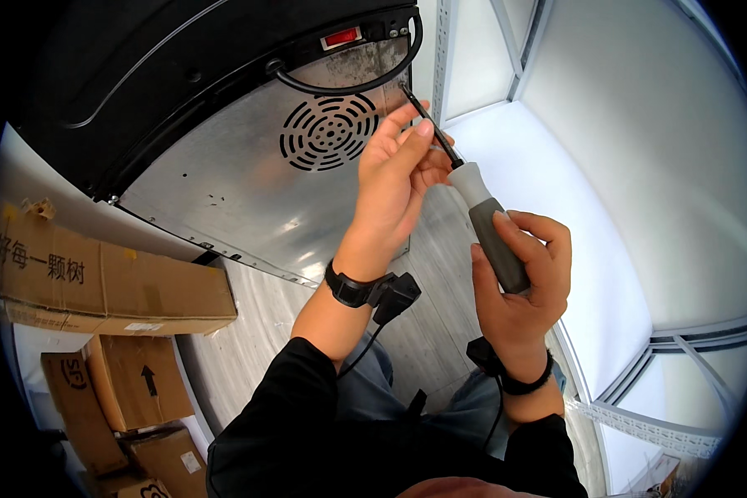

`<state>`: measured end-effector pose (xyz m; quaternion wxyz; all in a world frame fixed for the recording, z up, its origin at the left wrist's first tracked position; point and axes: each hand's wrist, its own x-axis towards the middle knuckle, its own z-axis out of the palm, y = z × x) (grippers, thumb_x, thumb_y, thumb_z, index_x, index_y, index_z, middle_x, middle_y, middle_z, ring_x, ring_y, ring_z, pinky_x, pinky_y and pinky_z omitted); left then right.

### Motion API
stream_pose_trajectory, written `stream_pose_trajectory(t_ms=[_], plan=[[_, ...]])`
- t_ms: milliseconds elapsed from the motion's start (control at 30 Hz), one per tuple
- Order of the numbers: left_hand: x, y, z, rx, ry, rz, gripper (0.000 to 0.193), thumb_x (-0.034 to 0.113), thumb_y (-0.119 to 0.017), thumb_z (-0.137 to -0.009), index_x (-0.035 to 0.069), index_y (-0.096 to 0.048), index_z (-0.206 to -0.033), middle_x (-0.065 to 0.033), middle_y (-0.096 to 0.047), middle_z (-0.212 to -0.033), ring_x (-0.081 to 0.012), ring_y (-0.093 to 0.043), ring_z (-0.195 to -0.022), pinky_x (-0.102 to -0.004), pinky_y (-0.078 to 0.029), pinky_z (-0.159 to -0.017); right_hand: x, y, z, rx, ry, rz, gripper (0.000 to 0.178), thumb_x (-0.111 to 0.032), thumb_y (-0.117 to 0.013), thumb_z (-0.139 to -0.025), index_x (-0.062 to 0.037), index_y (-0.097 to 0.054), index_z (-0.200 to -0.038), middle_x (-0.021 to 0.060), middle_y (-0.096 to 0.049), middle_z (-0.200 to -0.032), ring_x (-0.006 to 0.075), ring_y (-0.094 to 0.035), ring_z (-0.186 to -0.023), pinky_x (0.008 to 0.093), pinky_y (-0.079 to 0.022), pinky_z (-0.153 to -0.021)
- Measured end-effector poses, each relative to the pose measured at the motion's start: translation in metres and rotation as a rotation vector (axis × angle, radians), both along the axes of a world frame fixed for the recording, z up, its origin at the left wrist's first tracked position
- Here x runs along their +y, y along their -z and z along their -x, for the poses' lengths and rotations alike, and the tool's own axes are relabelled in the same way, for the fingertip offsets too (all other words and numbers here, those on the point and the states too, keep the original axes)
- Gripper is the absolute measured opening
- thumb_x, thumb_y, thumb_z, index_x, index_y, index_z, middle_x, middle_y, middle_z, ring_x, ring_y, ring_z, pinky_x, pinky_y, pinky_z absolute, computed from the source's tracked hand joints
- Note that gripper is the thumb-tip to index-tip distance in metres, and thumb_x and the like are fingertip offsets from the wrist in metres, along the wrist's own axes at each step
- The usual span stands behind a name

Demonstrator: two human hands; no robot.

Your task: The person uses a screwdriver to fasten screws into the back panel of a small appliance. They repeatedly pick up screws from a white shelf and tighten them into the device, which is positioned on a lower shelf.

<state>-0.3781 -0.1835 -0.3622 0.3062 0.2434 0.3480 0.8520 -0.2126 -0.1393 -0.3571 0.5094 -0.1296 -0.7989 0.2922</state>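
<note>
A screwdriver [483,206] with a grey two-tone handle and a dark shaft slants up and to the left. My right hand [539,270] is wrapped round its handle. My left hand [390,166] steadies the shaft between thumb and fingers. The tip meets the upper right edge of a bare metal panel [224,187]; whether it sits in a screw is too small to tell. This panel, with round vent slots [330,133], belongs to a large black appliance [166,75]. Above the vent are a red rocker switch [341,37] and a looped black cable [332,90].
Cardboard boxes [141,286] are stacked at the left. To the right stands a white metal-framed shelf [548,199] with perforated posts. Grey wood-look floor [261,332] lies below. Black devices with cords, one of them a wrist unit [397,296], are strapped to both my wrists.
</note>
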Motion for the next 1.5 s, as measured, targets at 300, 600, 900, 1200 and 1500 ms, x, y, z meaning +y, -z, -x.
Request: stream_pose_trajectory(t_ms=[300,600,900,1200,1500], plan=[[-0.014,0.004,-0.007,0.168,0.134,0.234,0.021,0.021,-0.054,-0.094,0.002,-0.057,-0.104,-0.0054,-0.062,-0.092,-0.0112,-0.063,-0.067,-0.0208,-0.051,-0.055,0.004,0.023,0.008,0.070,-0.016,-0.074,0.037,0.007,-0.072,-0.066,-0.0040,-0.066,-0.101,0.0118,-0.054,-0.106,0.0128,-0.046,-0.054,0.0252,-0.039,-0.048],[-0.018,0.005,-0.018,0.134,0.378,0.037,0.038,0.017,-0.054,-0.091,-0.003,-0.049,-0.124,-0.0151,-0.059,-0.107,-0.0218,-0.062,-0.090,-0.0245,-0.051,-0.071,0.001,0.031,0.014,0.052,-0.048,-0.048,0.037,0.004,-0.071,-0.069,-0.0032,-0.060,-0.104,0.0152,-0.054,-0.104,0.0211,-0.060,-0.065,0.0283,-0.046,-0.054],[-0.022,0.011,-0.007,0.136,0.320,0.100,0.037,0.008,-0.064,-0.086,-0.001,-0.052,-0.119,-0.0120,-0.063,-0.099,-0.0137,-0.062,-0.083,-0.0229,-0.052,-0.076,-0.001,0.023,0.003,-0.070,-0.132,-0.056,0.049,0.006,-0.070,-0.070,-0.0026,-0.052,-0.115,0.0148,-0.046,-0.117,0.0225,-0.057,-0.070,0.0294,-0.046,-0.062],[-0.029,0.015,0.003,0.118,0.383,0.110,0.041,0.000,-0.055,-0.087,-0.001,-0.044,-0.127,-0.0164,-0.062,-0.108,-0.0199,-0.064,-0.088,-0.0315,-0.051,-0.082,0.016,0.033,0.006,-0.052,-0.930,1.378,0.036,-0.027,-0.043,-0.096,-0.0045,-0.034,-0.123,0.0183,-0.054,-0.104,0.0207,-0.061,-0.067,0.0278,-0.047,-0.044],[-0.031,0.011,-0.008,0.389,0.146,0.386,0.036,0.012,-0.066,-0.085,0.002,-0.055,-0.118,-0.0008,-0.061,-0.092,-0.0076,-0.056,-0.083,-0.0213,-0.043,-0.075,-0.005,0.033,0.015,-0.092,-0.585,1.072,0.047,-0.006,-0.064,-0.084,-0.0065,-0.034,-0.120,0.0143,-0.054,-0.104,0.0135,-0.058,-0.073,0.0239,-0.047,-0.043]])
